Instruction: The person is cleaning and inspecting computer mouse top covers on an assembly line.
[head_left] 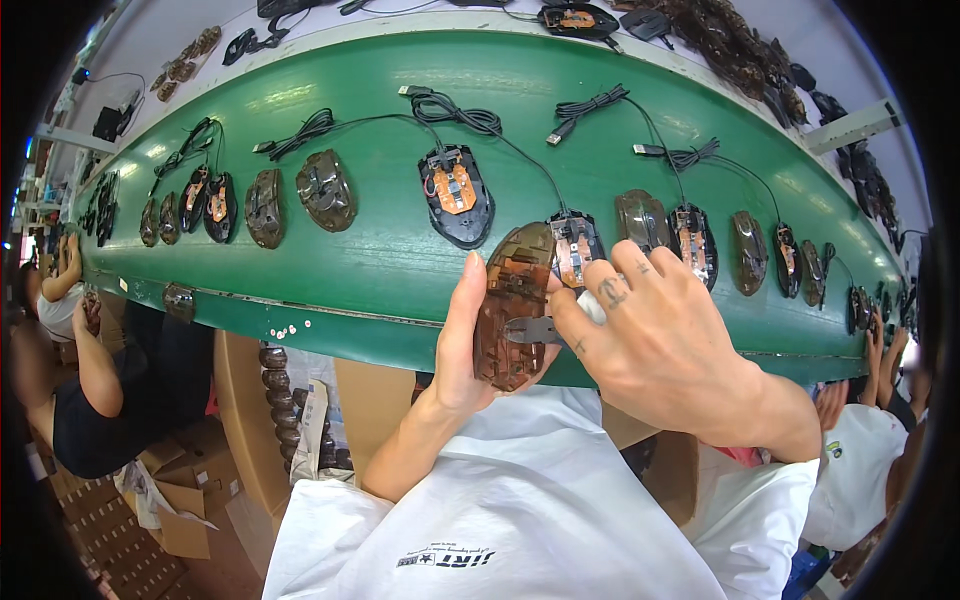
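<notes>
Above the belt's near edge, my left hand [462, 345] is closed around a translucent brown computer mouse shell [512, 285], held upright with its ribbed inner side showing. My right hand [665, 345] is beside it with fingers bent, closed on a dark grey flat piece [532, 331] that lies across the shell's lower half. Something white [592, 306] shows between the right fingers; its kind is hidden. Just behind the hands lies an opened mouse base [575, 250] with an orange circuit board. To its left rests another corded base [456, 195].
The green conveyor belt [380, 250] carries several mouse bases with coiled USB cables and brown shells, such as one shell [326, 190]. A shelf [480, 18] with black parts runs behind. Cardboard boxes [185, 500] stand below left. Co-workers' arms [98, 370] show at both sides.
</notes>
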